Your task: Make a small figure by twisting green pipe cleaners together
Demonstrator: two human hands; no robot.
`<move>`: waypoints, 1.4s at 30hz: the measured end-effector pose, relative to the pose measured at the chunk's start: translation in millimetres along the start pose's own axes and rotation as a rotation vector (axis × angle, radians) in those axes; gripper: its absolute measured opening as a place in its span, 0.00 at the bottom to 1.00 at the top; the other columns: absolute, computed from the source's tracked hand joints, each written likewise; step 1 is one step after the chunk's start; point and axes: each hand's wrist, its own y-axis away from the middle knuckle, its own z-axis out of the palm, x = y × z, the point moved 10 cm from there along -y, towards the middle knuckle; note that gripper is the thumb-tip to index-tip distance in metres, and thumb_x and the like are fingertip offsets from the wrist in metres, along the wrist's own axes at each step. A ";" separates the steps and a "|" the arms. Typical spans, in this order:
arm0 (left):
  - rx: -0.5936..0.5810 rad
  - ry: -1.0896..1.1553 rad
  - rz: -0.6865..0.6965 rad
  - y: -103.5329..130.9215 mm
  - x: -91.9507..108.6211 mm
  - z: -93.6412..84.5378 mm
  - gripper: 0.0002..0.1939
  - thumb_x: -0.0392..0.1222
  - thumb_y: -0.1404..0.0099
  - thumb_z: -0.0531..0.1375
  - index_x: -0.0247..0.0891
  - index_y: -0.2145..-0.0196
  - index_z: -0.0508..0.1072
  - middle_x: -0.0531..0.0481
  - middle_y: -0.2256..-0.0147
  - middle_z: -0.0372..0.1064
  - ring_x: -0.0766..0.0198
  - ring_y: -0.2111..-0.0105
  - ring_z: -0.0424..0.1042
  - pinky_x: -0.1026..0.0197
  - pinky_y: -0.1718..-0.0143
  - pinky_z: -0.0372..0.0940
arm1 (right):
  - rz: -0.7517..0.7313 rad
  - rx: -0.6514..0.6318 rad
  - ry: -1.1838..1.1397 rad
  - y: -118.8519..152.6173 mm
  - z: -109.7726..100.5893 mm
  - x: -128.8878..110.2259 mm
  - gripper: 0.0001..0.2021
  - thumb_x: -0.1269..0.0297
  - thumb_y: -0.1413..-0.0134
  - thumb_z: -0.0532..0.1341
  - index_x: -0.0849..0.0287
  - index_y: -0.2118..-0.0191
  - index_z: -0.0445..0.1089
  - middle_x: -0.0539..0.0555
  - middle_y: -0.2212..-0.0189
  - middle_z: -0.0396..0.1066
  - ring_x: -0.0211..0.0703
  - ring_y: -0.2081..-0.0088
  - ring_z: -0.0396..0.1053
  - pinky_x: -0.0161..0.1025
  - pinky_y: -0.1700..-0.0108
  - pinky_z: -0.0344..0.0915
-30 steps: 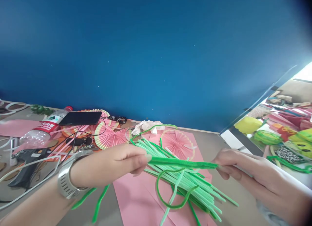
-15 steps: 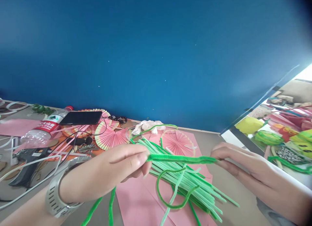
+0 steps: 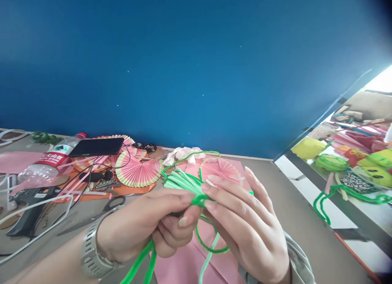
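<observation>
In the head view, my left hand (image 3: 162, 222) is closed in a pinch on bright green pipe cleaners (image 3: 199, 200), whose tails hang below the fist. Close against it, my right hand (image 3: 248, 222) has its fingertips closed on the same pipe cleaners, which look bent between the two hands. Right-hand fingers hide part of them. Behind and beneath lies a bundle of pale green pipe cleaners (image 3: 179, 182) on pink paper (image 3: 177, 265). A loose green loop (image 3: 211, 249) shows under the hands.
Left of my arm lie scissors (image 3: 114, 203), a glue gun (image 3: 30, 210), a plastic bottle (image 3: 50, 157) and a phone (image 3: 96, 147). Pink paper fans (image 3: 139, 169) and crumpled tissue (image 3: 183, 155) sit near the blue panel (image 3: 190, 71). Colourful craft pieces (image 3: 332, 163) fill the right side.
My right hand has moved left from the far end of the stretched pipe cleaners to meet my left hand. The straight length between them is now folded in. Scissors have come into view.
</observation>
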 end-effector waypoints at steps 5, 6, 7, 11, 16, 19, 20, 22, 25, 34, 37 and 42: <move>0.037 -0.096 -0.033 1.1 -5.8 -1.3 0.18 0.52 0.36 0.50 0.35 0.76 0.62 0.59 0.81 0.41 0.71 0.82 0.38 0.66 0.83 0.32 | 0.004 0.011 -0.043 4.7 -3.6 5.7 0.10 0.78 0.50 0.58 0.62 0.61 0.66 0.59 0.64 0.76 0.45 0.55 0.69 0.52 0.47 0.61; 0.061 -0.137 -0.025 0.6 -5.0 -3.4 0.18 0.53 0.36 0.50 0.36 0.75 0.62 0.59 0.81 0.41 0.71 0.81 0.38 0.66 0.82 0.33 | -0.001 0.016 -0.043 4.9 -3.7 5.6 0.09 0.78 0.50 0.58 0.62 0.62 0.67 0.60 0.64 0.76 0.46 0.55 0.69 0.52 0.48 0.62; 0.090 -0.190 -0.004 0.2 -2.8 -6.0 0.18 0.52 0.35 0.50 0.36 0.75 0.62 0.58 0.81 0.42 0.71 0.81 0.39 0.65 0.82 0.34 | -0.007 0.024 -0.031 4.9 -3.9 5.3 0.09 0.78 0.50 0.58 0.62 0.62 0.67 0.60 0.63 0.75 0.47 0.54 0.67 0.52 0.48 0.62; 0.207 -0.535 0.135 0.6 14.5 -12.2 0.18 0.51 0.33 0.48 0.38 0.75 0.62 0.58 0.80 0.49 0.71 0.81 0.46 0.65 0.80 0.45 | -0.039 0.049 0.021 2.6 -4.2 1.3 0.08 0.77 0.49 0.57 0.61 0.64 0.68 0.58 0.64 0.74 0.50 0.52 0.65 0.50 0.50 0.65; 0.337 -1.038 0.191 4.7 31.4 -9.3 0.18 0.50 0.31 0.44 0.39 0.77 0.54 0.58 0.77 0.48 0.69 0.77 0.50 0.65 0.77 0.48 | -0.093 -0.057 -0.054 -3.0 3.8 -3.9 0.09 0.79 0.46 0.51 0.65 0.65 0.67 0.59 0.70 0.74 0.48 0.62 0.70 0.45 0.58 0.70; 0.355 -1.336 0.177 7.0 37.3 -3.9 0.17 0.47 0.31 0.43 0.39 0.76 0.51 0.58 0.78 0.50 0.69 0.77 0.50 0.65 0.78 0.46 | -0.105 -0.123 -0.103 -4.1 8.2 -4.1 0.08 0.79 0.45 0.52 0.66 0.65 0.67 0.59 0.72 0.73 0.47 0.64 0.69 0.42 0.62 0.69; 0.325 -1.418 0.170 6.9 37.4 -0.7 0.17 0.46 0.30 0.43 0.39 0.76 0.52 0.58 0.78 0.51 0.70 0.77 0.51 0.65 0.78 0.46 | -0.097 -0.159 -0.139 -4.0 11.2 -3.5 0.08 0.79 0.45 0.52 0.66 0.66 0.67 0.58 0.72 0.72 0.47 0.65 0.68 0.42 0.63 0.69; 0.203 -1.519 0.161 5.4 34.2 8.0 0.15 0.42 0.31 0.45 0.39 0.76 0.54 0.58 0.77 0.55 0.70 0.77 0.54 0.66 0.77 0.48 | -0.062 -0.251 -0.258 -2.9 19.4 -1.8 0.09 0.78 0.43 0.51 0.64 0.67 0.66 0.56 0.74 0.70 0.44 0.68 0.67 0.40 0.65 0.68; -0.040 -1.508 0.155 3.9 24.1 23.0 0.12 0.36 0.33 0.47 0.38 0.75 0.59 0.58 0.76 0.58 0.71 0.75 0.57 0.68 0.75 0.52 | 0.017 -0.320 -0.543 -0.9 26.6 1.2 0.10 0.75 0.39 0.48 0.61 0.67 0.63 0.52 0.77 0.67 0.38 0.72 0.64 0.38 0.66 0.66; -0.248 -1.283 0.193 11.6 14.6 43.2 0.14 0.38 0.32 0.43 0.37 0.68 0.66 0.52 0.71 0.65 0.70 0.72 0.64 0.72 0.69 0.60 | 0.340 -0.251 -1.026 14.5 41.3 26.8 0.03 0.67 0.39 0.54 0.55 0.66 0.60 0.48 0.75 0.65 0.35 0.73 0.65 0.33 0.71 0.64; -0.145 -1.314 0.206 11.7 18.8 35.2 0.10 0.33 0.34 0.46 0.40 0.66 0.65 0.55 0.71 0.63 0.70 0.71 0.62 0.72 0.68 0.58 | 0.414 -0.190 -1.017 21.2 46.7 34.0 0.02 0.67 0.40 0.55 0.54 0.65 0.60 0.48 0.75 0.65 0.34 0.74 0.64 0.32 0.73 0.63; 0.059 -1.281 0.249 7.8 25.6 16.7 0.14 0.45 0.33 0.48 0.39 0.75 0.61 0.58 0.78 0.53 0.70 0.77 0.53 0.67 0.76 0.50 | 0.433 -0.239 -0.833 18.9 47.2 36.1 0.02 0.68 0.39 0.54 0.54 0.64 0.59 0.47 0.74 0.65 0.34 0.74 0.64 0.30 0.73 0.63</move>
